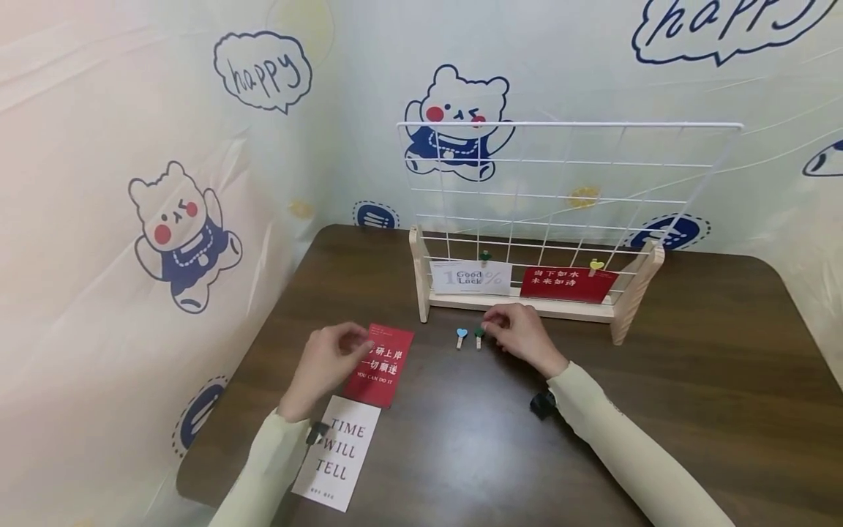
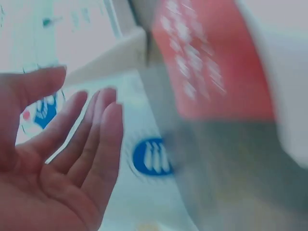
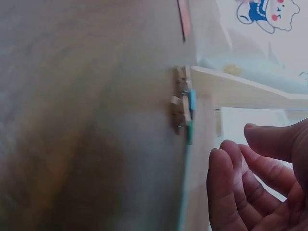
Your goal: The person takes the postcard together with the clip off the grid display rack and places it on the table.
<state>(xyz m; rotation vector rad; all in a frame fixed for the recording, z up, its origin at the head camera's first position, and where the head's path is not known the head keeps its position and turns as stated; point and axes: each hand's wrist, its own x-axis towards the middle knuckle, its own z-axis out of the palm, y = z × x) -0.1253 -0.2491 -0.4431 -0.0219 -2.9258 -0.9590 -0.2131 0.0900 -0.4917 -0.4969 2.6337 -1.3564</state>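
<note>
Right grip (image 1: 523,331) beside green clip (image 1: 478,336); rack (image 1: 636,295) holds white card (image 1: 461,284), red card (image 1: 563,289)

Lettered cards, "happy" backdrop (image 1: 342,139)
Loose white card (image 1: 345,454): "TIME WILL TELL"; loose red card (image 1: 385,366): "YOU CAN DO IT"; racked white card (image 1: 470,280): "Good Luck"; racked red card (image 1: 566,287): "当下如水 未来如诗".

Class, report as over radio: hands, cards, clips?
Left hand empty, by loose red card. Right hand empty, beside loose green clip. Good Luck card, second red card clipped on rack. Nothing visibly blocking green clip.
</note>
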